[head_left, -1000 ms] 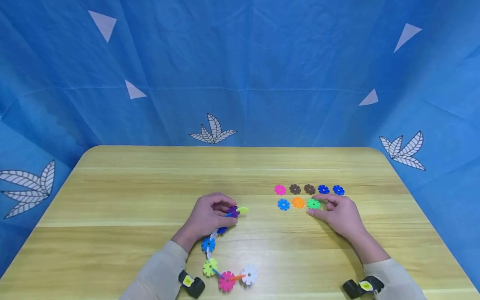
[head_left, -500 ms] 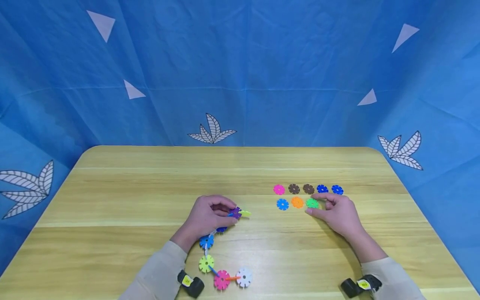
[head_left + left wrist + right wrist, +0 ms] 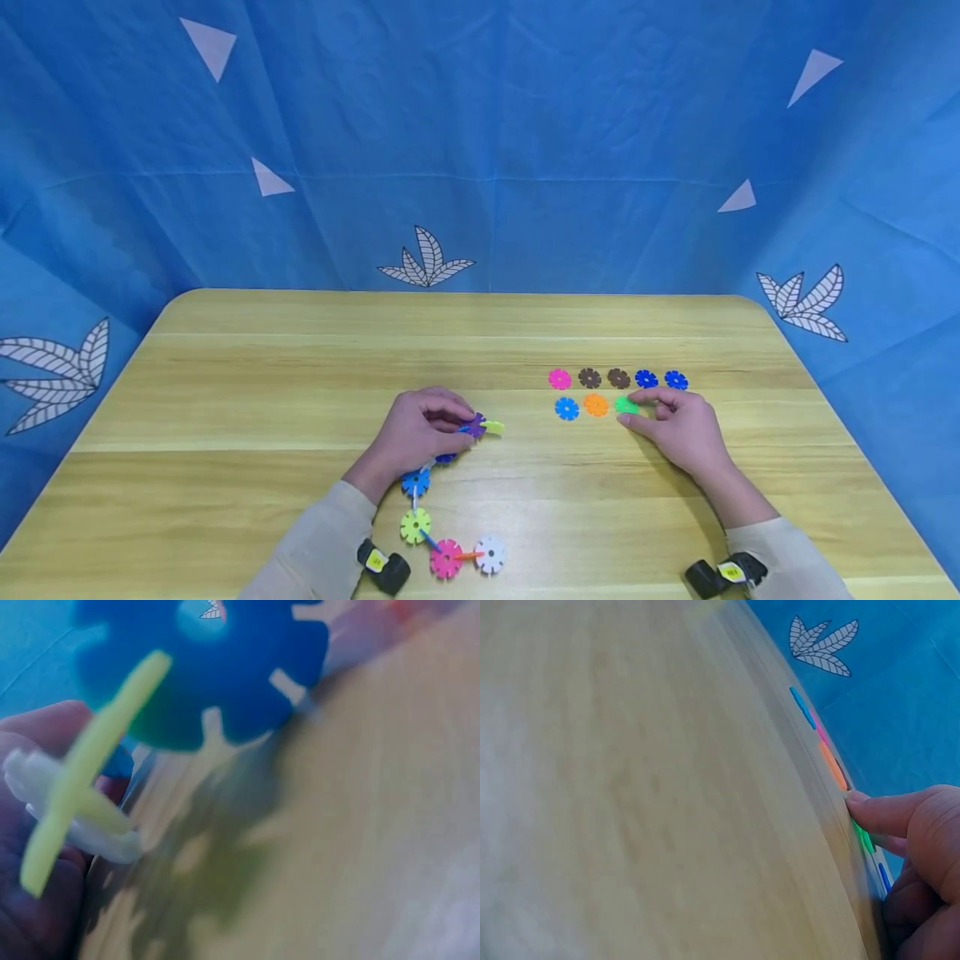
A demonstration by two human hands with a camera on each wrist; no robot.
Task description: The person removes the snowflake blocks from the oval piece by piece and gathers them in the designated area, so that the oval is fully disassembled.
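Observation:
My left hand (image 3: pixel 415 433) pinches a purple notched interlocking disc (image 3: pixel 476 426) at the end of a chain. A yellow-green disc (image 3: pixel 492 427) juts from its right side. The chain curves down below the hand through a blue disc (image 3: pixel 416 482), a lime disc (image 3: pixel 416 527), a pink disc (image 3: pixel 446 559) and a white disc (image 3: pixel 491 555). In the left wrist view a large blue disc (image 3: pixel 247 697) and a yellow one (image 3: pixel 67 787) fill the foreground. My right hand (image 3: pixel 686 429) has thumb and forefinger at opposite edges of a green disc (image 3: pixel 625 405) on the table.
Loose discs lie flat in two rows on the wooden table (image 3: pixel 300 358): a pink disc (image 3: pixel 560 379), brown discs (image 3: pixel 589 378) and dark blue discs (image 3: pixel 677 380) behind, a light blue disc (image 3: pixel 567 408) and an orange disc (image 3: pixel 596 405) in front. A blue curtain (image 3: pixel 487 150) hangs behind.
The right thumb and forefinger have drawn closer together at the green disc. The purple disc has shifted slightly right in the left hand, and the chain's lower part has swung a little left.

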